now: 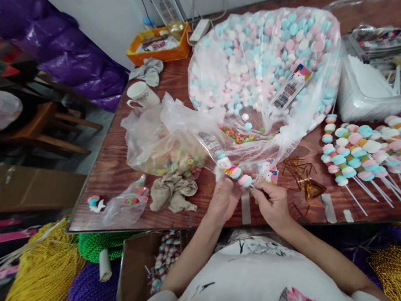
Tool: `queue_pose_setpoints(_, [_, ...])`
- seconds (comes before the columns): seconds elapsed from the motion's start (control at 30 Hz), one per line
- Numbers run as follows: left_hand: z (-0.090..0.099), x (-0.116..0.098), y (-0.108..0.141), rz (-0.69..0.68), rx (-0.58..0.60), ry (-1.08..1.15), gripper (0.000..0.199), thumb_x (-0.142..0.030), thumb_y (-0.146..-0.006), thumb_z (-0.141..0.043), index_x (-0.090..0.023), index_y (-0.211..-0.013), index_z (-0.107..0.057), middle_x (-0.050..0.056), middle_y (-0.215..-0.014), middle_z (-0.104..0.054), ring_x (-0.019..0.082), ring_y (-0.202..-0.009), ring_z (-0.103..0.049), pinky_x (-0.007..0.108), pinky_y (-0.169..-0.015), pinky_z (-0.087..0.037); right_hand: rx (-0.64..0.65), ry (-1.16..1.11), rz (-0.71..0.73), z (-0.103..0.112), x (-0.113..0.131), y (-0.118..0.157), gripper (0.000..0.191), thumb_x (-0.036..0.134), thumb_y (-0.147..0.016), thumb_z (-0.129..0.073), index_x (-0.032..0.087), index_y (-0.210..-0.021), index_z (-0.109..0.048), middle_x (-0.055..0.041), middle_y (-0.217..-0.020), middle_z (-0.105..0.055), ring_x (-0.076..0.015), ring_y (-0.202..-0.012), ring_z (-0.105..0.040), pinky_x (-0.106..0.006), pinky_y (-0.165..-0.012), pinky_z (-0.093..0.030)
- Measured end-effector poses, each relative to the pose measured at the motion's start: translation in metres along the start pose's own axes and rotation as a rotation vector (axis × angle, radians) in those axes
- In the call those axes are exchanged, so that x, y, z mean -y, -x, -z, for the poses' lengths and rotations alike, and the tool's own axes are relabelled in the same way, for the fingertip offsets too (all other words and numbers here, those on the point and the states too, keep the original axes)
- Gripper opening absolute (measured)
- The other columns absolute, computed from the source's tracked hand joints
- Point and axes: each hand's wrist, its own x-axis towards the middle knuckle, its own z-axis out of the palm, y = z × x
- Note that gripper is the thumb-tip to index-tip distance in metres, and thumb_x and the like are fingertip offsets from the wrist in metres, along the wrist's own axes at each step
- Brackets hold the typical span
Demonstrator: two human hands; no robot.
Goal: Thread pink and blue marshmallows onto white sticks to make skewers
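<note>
Near the table's front edge, both hands meet at a short marshmallow skewer (244, 181) with pastel pink, blue and white pieces and some yellow and orange bits. My left hand (225, 197) is closed around its lower left side, fingers partly hidden. The fingertips of my right hand (271, 205) pinch the skewer's right end, where a thin dark tip shows. Just beyond lies a big clear bag of marshmallows (232, 64), its mouth towards me. Small coloured rings (238, 136) are scattered at that mouth. A printed label (293, 86) rests on the bag.
Finished-looking marshmallow skewers (362, 149) with white sticks are piled at right, beside gold twist ties (310, 187). On the left are a bag of rings (169, 156), a crumpled cloth (173, 192), a white mug (143, 95) and an orange basket (180, 54). A plastic-wrapped tray (362, 102) stands back right.
</note>
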Motion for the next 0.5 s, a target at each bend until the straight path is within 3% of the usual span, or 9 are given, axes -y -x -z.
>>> queue_pose_setpoints(0.13, [0.009,-0.002,-0.003,-0.031,-0.018,-0.051,0.047,-0.039,-0.065,-0.085,-0.023,-0.104,-0.066,0.004,-0.094,-0.071,0.021,-0.092,-0.067,0.038,-0.087,-0.052,0.001,0.053,0.027,0.001,-0.001,0.002,0.018,0.022,-0.087,-0.055,0.017,-0.073,-0.065,0.0031,-0.060,-0.053,-0.0090,-0.055,-0.045,-0.022,-0.057,-0.037])
queue_pose_setpoints(0.33, [0.014,-0.003,-0.004,-0.019,-0.134,-0.082,0.031,-0.038,-0.062,-0.086,-0.019,-0.080,-0.069,0.002,-0.075,-0.072,0.018,-0.072,-0.069,0.035,-0.074,-0.054,0.102,0.001,-0.051,-0.001,-0.001,0.007,0.021,0.026,-0.087,-0.056,0.018,-0.068,-0.061,0.0036,-0.059,-0.050,-0.0095,-0.054,-0.044,-0.023,-0.056,-0.036])
queue_pose_setpoints(0.5, [0.012,0.004,-0.007,-0.015,-0.184,-0.103,0.032,-0.043,-0.065,-0.082,-0.019,-0.080,-0.067,0.000,-0.069,-0.070,0.018,-0.070,-0.069,0.034,-0.072,-0.054,0.115,-0.074,-0.138,-0.003,-0.002,0.008,0.023,0.030,-0.087,-0.054,0.019,-0.068,-0.059,0.0042,-0.056,-0.049,-0.0100,-0.053,-0.043,-0.023,-0.055,-0.036])
